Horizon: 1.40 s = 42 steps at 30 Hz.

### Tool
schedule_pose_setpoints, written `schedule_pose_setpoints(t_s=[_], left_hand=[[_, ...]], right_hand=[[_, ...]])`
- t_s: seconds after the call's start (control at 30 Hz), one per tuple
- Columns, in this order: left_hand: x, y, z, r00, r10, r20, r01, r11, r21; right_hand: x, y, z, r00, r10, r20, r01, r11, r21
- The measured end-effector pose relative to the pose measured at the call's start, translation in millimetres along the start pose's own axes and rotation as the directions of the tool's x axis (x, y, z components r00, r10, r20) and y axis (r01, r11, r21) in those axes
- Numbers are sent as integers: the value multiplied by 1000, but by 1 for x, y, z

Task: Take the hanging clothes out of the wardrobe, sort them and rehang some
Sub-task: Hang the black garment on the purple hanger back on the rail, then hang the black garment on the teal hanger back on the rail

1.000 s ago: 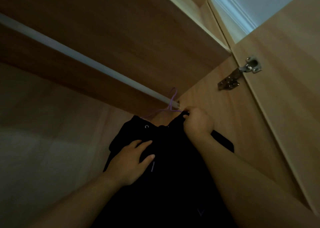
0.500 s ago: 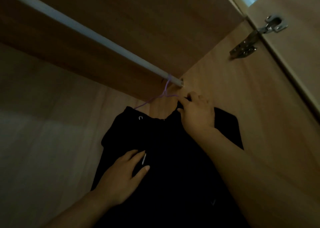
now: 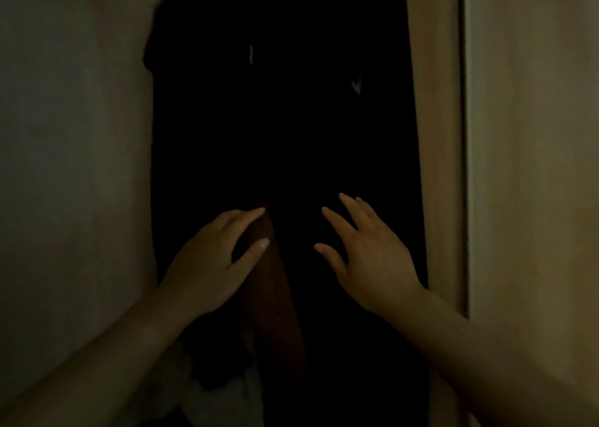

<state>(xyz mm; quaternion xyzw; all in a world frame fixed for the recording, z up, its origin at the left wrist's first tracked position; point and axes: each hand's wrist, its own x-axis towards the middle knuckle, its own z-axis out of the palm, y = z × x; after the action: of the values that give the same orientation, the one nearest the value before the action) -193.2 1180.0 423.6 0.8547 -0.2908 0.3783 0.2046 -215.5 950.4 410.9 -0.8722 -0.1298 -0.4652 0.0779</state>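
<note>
A black garment (image 3: 285,118) hangs inside the dark wardrobe and fills the middle of the view; its top runs out of the frame, and the hanger and rail are hidden. Both of my hands lie flat against its lower part. My left hand (image 3: 214,264) has its fingers spread near a brownish gap between the two dark legs. My right hand (image 3: 366,251) rests open a little to the right, fingers apart, holding nothing.
The wardrobe's pale back wall (image 3: 71,167) is on the left. A wooden side panel (image 3: 434,134) and the open door (image 3: 531,167) stand on the right. Pale crumpled cloth (image 3: 227,391) lies low under my left forearm.
My view has dropped from the rail to the garment's lower part. My right hand has let go near the hanger and moved down; both hands now lie flat on the fabric.
</note>
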Motion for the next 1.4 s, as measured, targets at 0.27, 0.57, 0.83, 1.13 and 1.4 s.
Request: schedule_pose_setpoints(t_s=[0.27, 0.57, 0.83, 1.13, 1.4], left_hand=[[-177, 82, 94, 956, -25, 293, 58, 993, -104], [-348, 224, 172, 670, 144, 728, 151, 934, -323], [-381, 385, 207, 404, 515, 756, -3, 827, -562], [-425, 670, 248, 260, 794, 550, -117, 591, -798], [-461, 911, 239, 53, 943, 328, -172, 332, -928]], right_hand=[[-259, -11, -29, 879, 321, 353, -316, 946, -73], [-499, -34, -111, 513, 719, 468, -681, 674, -288], [-609, -8, -223, 280, 914, 294, -845, 380, -376], [-755, 62, -420, 41, 999, -8, -892, 33, -451], [-851, 105, -590, -113, 951, -287, -857, -239, -457]])
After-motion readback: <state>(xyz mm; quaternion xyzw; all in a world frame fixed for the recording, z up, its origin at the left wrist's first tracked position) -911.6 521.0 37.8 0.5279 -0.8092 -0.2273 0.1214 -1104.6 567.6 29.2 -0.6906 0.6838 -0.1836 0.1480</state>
